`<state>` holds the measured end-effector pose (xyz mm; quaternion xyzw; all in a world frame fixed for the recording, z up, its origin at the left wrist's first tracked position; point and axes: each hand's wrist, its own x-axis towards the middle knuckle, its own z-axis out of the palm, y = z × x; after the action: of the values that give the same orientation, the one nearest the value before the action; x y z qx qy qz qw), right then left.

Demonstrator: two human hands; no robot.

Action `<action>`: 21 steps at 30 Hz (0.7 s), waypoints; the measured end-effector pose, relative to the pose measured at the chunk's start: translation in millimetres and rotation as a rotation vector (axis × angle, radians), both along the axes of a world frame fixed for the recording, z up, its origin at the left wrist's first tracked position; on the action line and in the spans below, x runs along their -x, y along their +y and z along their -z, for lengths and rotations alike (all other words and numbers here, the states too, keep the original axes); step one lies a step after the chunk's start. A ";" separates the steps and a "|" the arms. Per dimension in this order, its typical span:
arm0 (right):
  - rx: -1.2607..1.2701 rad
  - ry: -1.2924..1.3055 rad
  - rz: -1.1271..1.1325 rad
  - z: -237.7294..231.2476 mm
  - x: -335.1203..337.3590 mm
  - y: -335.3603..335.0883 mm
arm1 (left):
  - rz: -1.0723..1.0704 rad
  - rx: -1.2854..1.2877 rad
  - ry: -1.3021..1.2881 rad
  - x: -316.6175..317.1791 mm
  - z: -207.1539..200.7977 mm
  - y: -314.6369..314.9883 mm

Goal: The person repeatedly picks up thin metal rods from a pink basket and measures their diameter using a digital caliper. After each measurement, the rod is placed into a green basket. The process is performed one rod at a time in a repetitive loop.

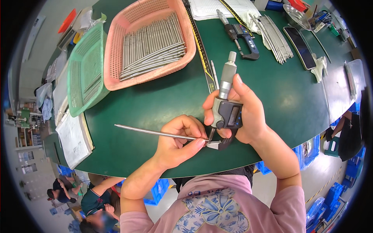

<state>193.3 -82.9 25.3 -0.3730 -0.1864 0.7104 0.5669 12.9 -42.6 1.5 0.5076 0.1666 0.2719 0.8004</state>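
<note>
Narrowly, rod (149, 131) between left fingertips (199, 143)

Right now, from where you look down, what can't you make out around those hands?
In the head view, all of these:
Display on the micrometer: too small to read.
Metal rod: whether its tip touches the micrometer, too small to tell.
Right hand: parts of its fingers, hidden behind the micrometer.
Pink basket: most of its floor, covered by rods.
Paper sheets: cut off by the upper edge.
</note>
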 end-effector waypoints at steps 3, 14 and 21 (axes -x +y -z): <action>0.011 0.034 0.002 1.7 -1.5 -1.2 | -0.003 -0.004 0.007 -0.1 2.2 -0.4; -0.030 0.061 -0.025 1.9 -2.0 -1.3 | -0.010 0.001 0.016 -0.2 2.7 -1.7; -0.063 -0.051 0.022 -3.3 0.4 -2.4 | -0.016 0.005 0.013 -1.3 1.6 -1.6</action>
<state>192.9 -85.3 28.6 -0.3749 -0.2189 0.6882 0.5813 14.3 -44.2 -0.1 0.5059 0.1766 0.2746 0.7984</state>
